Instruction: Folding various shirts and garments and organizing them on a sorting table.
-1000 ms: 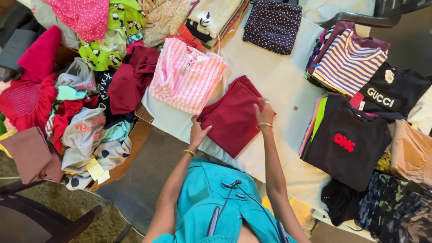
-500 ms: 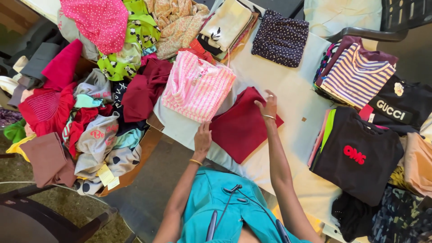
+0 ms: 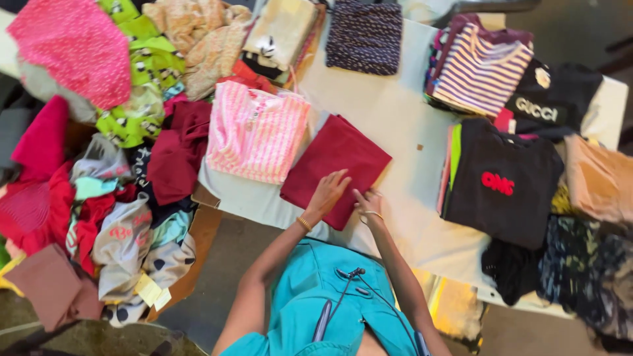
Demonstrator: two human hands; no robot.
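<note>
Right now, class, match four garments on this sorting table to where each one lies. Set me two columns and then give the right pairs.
Things:
1. folded dark red cloth
2. pink and white striped top
3. black T-shirt with red print
4. dark dotted folded garment

Places:
A. at the table's far edge
B. under both hands, left hand and right hand
C. right of the red cloth, across bare table
D. just left of the red cloth

Pairs: 1-B, 2-D, 3-C, 4-A
</note>
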